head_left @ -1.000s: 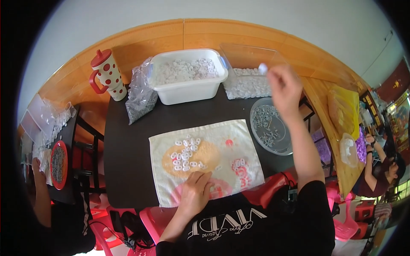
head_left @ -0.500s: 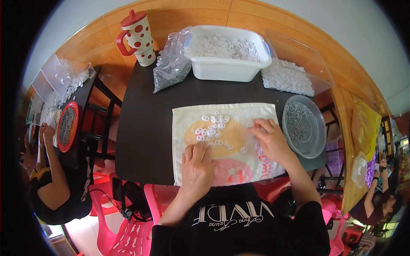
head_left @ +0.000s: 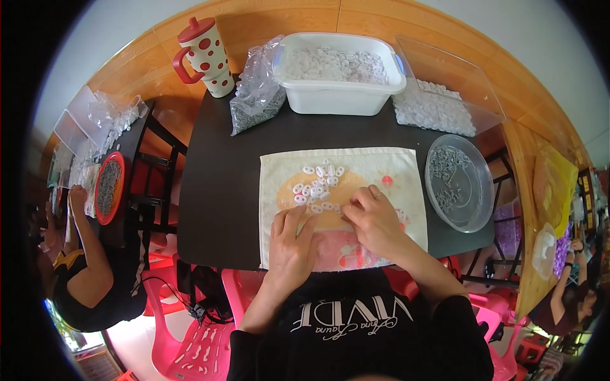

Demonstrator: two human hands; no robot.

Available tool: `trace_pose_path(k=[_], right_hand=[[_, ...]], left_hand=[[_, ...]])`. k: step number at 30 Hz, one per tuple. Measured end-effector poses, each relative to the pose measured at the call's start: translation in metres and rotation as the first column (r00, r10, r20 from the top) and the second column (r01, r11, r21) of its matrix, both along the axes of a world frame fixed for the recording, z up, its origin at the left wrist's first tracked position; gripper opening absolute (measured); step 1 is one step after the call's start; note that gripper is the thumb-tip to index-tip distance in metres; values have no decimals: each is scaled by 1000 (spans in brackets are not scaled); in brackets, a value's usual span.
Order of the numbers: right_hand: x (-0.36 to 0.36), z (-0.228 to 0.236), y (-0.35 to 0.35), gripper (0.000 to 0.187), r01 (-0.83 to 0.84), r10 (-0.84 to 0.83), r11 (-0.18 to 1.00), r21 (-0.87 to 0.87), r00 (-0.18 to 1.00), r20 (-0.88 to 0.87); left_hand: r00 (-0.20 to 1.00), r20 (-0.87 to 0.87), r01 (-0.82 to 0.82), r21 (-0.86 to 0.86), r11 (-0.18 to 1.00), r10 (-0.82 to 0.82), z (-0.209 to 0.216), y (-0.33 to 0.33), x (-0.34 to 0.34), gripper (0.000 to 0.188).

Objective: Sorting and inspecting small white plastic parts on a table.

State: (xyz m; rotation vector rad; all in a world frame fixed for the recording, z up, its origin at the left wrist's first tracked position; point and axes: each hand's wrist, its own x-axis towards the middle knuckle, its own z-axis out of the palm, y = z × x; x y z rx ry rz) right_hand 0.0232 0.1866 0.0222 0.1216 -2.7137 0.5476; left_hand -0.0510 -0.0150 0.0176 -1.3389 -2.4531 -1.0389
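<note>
A cream towel (head_left: 406, 190) with orange and pink patches lies on the dark table. In its middle several small white oval pieces with two holes (head_left: 319, 181) sit in a loose cluster. My left hand (head_left: 292, 242) rests at the cluster's near left, fingers bent but apart, with nothing visible in them. Just right of the nearest pieces, my right hand (head_left: 373, 219) is down at the towel with thumb and fingers pinched together. Whatever lies between its fingertips is hidden.
A white tub (head_left: 337, 95) of white pieces stands at the back, beside a clear bag of grey bits (head_left: 257, 113) and a dotted tumbler (head_left: 213, 60). Bagged white pieces (head_left: 438, 111) lie far right, above a clear round tray (head_left: 470, 190) of small metal parts. Other people work at both sides.
My right hand has moved left and nearer, from the towel's right side to the white pieces, and its fingers have closed. My left hand has stayed nearly in place, its fingers more spread.
</note>
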Motion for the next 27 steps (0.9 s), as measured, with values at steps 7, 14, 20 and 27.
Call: trace_pose_path(k=[7,14,20,27], right_hand=[[27,2,28,13,-4,-16,914,-406,999,-45],[56,16,10,17,-72,76,996,47,994,-75],[87,50,111,19,264,-318,942,-208,901,-294],[131,26,208,22,407,-407,913,10,913,-7]], left_hand=[[993,93,57,130,990,-70,15,14,12,29],[987,50,150,80,985,-154,20,46,21,27],[984,13,176,27,984,-177,21,55,31,26],[985,45,166,37,985,-168,21,60,34,27]])
